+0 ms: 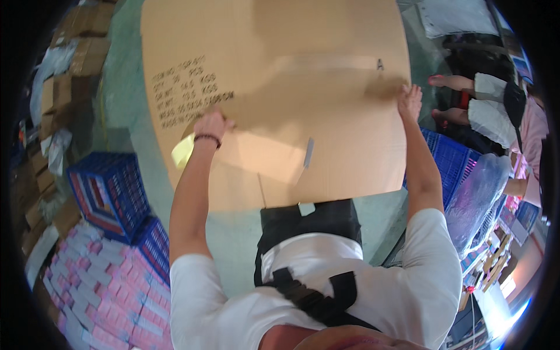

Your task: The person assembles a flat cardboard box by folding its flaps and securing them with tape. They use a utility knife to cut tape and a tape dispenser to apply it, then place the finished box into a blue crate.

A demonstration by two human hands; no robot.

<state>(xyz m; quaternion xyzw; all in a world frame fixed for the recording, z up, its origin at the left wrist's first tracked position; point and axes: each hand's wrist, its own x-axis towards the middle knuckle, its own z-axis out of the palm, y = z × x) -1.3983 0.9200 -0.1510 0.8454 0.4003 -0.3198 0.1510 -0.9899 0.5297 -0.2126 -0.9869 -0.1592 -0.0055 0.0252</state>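
Observation:
A large brown cardboard box (332, 128) with dark printing fills the middle of the view. My left hand (213, 125) is closed over its left part, thumb towards the right; what lies inside the fingers is hidden. A pale yellow piece (183, 151), perhaps a tape roll, shows beside that wrist, partly behind the forearm. To the right of this hand, a short grey strip (308, 153) sits on the cardboard. My right hand (410, 102) grips the box's right edge, its fingers bent.
Blue plastic crates (111, 192) stand at the left, beside many pink-and-white packs (111, 280). Brown cartons (87, 55) line the far left. At the right are another blue crate (446, 160), a clear plastic-wrapped bundle (478, 198) and another person (496, 111).

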